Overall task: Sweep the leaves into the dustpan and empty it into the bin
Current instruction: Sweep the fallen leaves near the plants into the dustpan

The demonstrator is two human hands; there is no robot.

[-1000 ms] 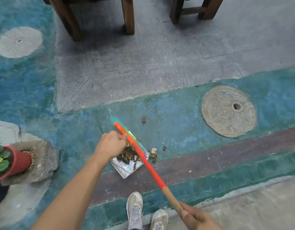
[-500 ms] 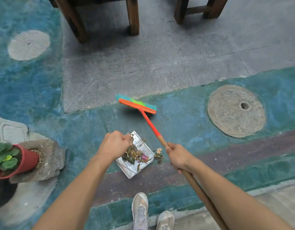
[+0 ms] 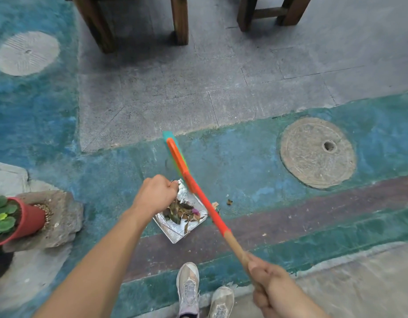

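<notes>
1. Since the earlier frame, the right hand has slid back down the broom handle, and the head has swung in beside the dustpan.
2. Head view: both fists are clenched, the right around the wooden handle, the left hand on the dustpan's rear edge.
3. Leaves lie in the pan; scraps lie just beside it.

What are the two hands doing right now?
Left hand: closed, holding the dustpan.
Right hand: closed around the broom handle.
</notes>
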